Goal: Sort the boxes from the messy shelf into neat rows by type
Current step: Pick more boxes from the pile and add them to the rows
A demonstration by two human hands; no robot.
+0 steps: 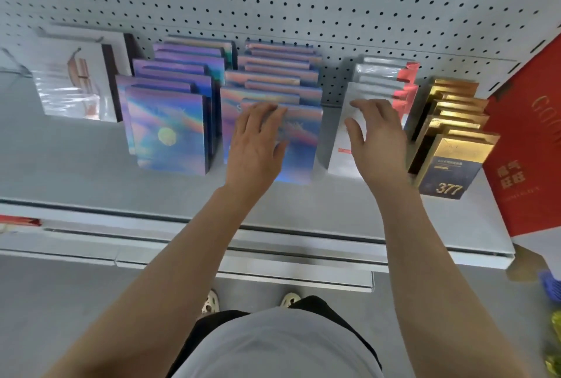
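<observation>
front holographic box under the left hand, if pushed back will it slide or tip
The front holographic box stands upright on a narrow base, so a high push may tip it. Its glossy face looks slippery. The same boxes stacked behind it should stop it falling far.

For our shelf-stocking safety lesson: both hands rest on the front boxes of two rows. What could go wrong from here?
1. The left hand presses the front holographic box; the boxes behind lean, so a push might topple the row.
2. The right hand lies on the white box near the shelf edge; pulled forward, it may slide off.
</observation>
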